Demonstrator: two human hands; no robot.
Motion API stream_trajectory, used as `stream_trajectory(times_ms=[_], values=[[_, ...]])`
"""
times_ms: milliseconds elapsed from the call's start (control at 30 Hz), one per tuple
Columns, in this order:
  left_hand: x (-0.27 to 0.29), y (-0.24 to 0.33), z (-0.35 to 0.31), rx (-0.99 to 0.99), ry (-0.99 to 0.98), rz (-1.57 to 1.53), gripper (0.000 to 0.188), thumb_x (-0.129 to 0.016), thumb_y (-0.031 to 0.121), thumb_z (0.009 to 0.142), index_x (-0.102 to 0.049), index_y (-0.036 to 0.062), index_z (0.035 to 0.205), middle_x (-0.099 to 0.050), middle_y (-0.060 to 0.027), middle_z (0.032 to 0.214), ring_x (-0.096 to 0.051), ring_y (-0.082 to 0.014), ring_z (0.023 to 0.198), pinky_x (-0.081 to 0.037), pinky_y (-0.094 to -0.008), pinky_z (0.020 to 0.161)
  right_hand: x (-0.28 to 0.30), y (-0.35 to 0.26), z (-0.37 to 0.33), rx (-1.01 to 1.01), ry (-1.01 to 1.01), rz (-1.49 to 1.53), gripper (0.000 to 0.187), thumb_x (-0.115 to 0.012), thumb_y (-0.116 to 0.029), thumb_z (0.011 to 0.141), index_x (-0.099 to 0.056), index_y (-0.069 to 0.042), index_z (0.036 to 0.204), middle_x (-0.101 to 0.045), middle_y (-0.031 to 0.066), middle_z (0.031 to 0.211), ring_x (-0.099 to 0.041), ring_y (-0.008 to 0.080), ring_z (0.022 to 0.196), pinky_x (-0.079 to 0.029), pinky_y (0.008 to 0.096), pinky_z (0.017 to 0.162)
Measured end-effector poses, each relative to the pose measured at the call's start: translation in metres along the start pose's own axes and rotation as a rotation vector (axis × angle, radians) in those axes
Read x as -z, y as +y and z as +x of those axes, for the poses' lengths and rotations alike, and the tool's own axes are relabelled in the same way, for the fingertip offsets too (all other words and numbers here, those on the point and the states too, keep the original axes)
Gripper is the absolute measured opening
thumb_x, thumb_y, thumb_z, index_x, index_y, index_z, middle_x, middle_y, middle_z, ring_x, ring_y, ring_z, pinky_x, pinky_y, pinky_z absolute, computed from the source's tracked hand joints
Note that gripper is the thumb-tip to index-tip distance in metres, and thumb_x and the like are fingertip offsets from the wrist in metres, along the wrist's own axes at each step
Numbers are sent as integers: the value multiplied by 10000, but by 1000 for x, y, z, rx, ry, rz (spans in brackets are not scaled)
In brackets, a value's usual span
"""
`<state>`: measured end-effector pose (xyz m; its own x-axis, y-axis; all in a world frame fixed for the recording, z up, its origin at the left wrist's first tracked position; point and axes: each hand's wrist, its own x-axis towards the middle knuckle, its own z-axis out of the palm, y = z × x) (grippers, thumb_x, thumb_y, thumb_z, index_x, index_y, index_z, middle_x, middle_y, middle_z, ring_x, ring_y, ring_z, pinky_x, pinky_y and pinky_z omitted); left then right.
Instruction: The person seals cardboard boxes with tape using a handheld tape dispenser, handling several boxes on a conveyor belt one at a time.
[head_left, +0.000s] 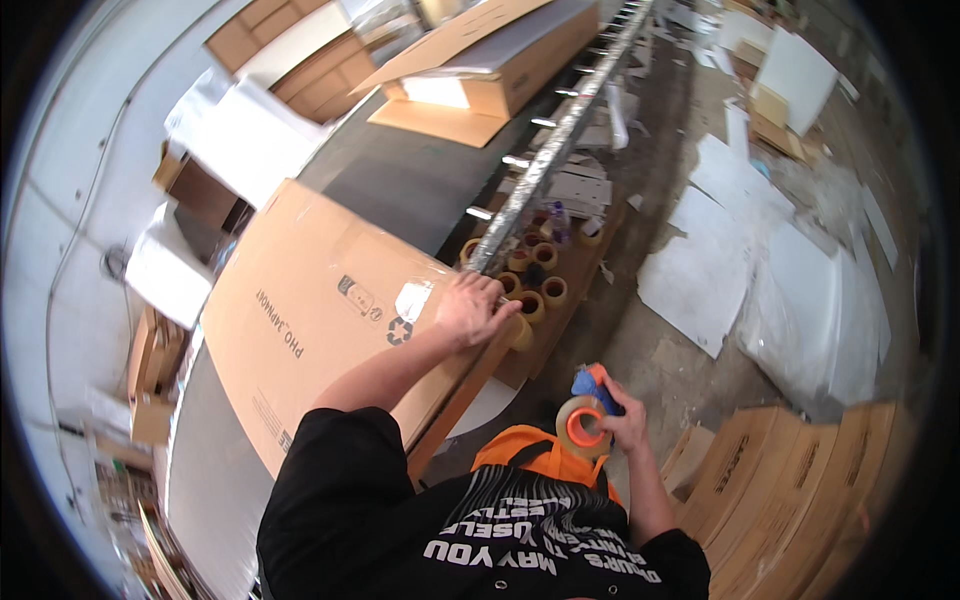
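A large, flat brown cardboard box (330, 290) lies on the dark conveyor belt. My left hand (473, 308) rests on its right-hand edge, fingers stretched out and holding nothing. Off to the right, clear of the box, my right hand (628, 420) grips a tape dispenser (590, 408) with blue and orange parts and a wide roll of tape in it. Under the conveyor's metal rail (545, 160), several tape rolls (527, 300) stand on a wooden shelf close to my left hand.
An open carton (490, 75) stands farther along the belt (390, 195). White sheets (700, 250) and plastic wrap litter the floor at right. Stacked flat cartons (770, 490) sit at lower right. White-wrapped goods (245, 135) line the far left side. Short pegs stick out from the rail.
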<state>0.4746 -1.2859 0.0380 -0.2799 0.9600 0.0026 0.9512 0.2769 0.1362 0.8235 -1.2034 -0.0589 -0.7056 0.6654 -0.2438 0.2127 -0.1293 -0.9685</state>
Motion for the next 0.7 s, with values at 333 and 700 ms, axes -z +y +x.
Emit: stream_trajectory(times_ms=[333, 700], values=[[-7, 34, -25, 380, -47, 84, 1232, -511, 851, 772, -267, -105, 1510, -178, -264, 1627, -104, -383, 1539, -85, -473, 1253, -29, -58, 231, -140, -576, 277, 854, -609, 13, 600, -510, 18, 1448, -688, 110, 1181, -663, 162, 985, -499, 250, 900], [-8, 37, -34, 450, -13, 77, 1336, -520, 889, 712, -203, -134, 1510, -161, -301, 1618, -120, -428, 1525, -102, -500, 1247, -112, -77, 334, -226, -1444, -199, 791, -696, 28, 506, -694, -90, 1288, -743, 52, 968, -653, 89, 855, -529, 245, 804]])
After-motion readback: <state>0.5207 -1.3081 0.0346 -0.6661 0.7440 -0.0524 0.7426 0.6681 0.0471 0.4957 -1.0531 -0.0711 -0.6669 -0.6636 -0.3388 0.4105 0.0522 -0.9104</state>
